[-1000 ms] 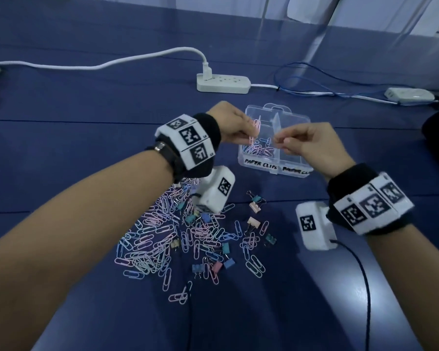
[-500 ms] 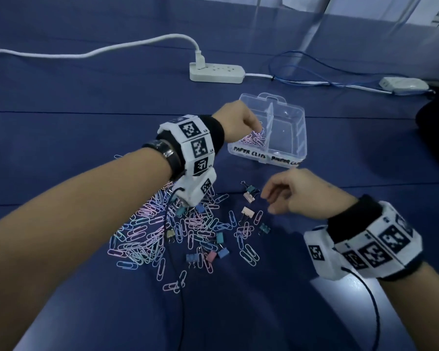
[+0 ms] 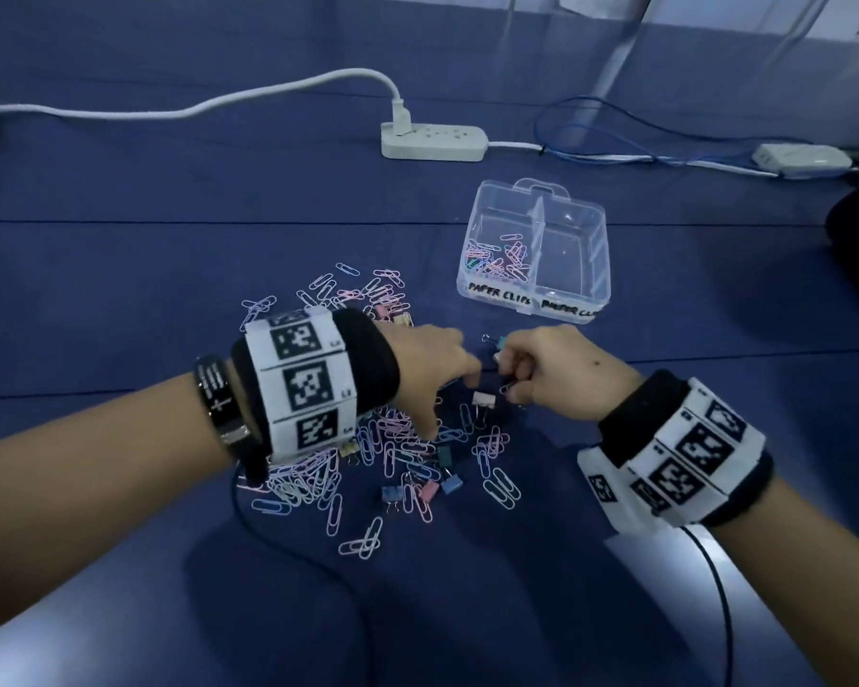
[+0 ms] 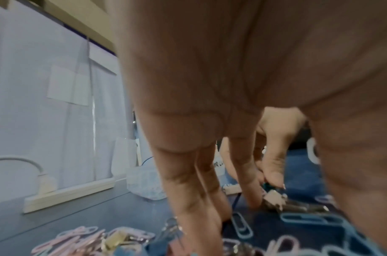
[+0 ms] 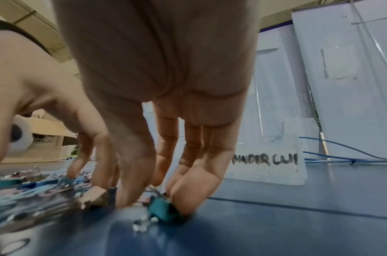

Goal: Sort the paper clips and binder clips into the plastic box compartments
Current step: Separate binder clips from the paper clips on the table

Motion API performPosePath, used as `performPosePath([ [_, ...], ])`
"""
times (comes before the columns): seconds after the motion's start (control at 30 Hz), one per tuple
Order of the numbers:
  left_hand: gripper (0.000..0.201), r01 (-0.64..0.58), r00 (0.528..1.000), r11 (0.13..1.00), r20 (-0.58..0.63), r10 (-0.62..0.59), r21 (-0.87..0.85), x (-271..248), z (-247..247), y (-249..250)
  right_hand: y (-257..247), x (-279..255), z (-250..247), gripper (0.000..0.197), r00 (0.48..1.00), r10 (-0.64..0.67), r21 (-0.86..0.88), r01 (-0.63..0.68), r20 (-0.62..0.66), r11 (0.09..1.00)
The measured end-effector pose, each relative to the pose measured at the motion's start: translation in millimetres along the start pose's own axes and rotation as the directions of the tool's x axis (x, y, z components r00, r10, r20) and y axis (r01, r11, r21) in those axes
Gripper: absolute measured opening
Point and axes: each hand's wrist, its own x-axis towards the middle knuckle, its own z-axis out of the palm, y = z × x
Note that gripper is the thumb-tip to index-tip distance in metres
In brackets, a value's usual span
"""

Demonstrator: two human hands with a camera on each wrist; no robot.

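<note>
Head view above; wrist views low, close, sharing the clip pile [image 3: 368,438].

Both forearms reach forward, wrists banded. The left hand [image 3: 430,364] points its fingers down, spread. The right hand [image 3: 549,371] curls its fingertips together, pinching.

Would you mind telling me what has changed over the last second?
Both hands came back from the plastic box to the pile. The left hand let go of its paper clips and now reaches down open; the right hand now pinches a teal binder clip. The box stayed put.
</note>
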Motion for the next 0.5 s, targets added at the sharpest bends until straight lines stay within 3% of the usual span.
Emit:
performPosePath([
  [0.3, 0.071, -0.100, 0.994, 0.978, -0.026, 0.107, 0.185, -17.0, 20.6, -0.3, -8.0, -28.9, 11.0, 0.052, 0.993, -0.001, -0.131, 0.017, 0.120, 0.991],
  [0.5, 0.036, -0.124, 0.979, 0.955, -0.123, 0.162, 0.269, -15.3, 30.5, 4.7, -27.8, -38.3, 17.5, 0.057, 0.988, -0.028, -0.230, 0.063, 0.152, 0.971],
])
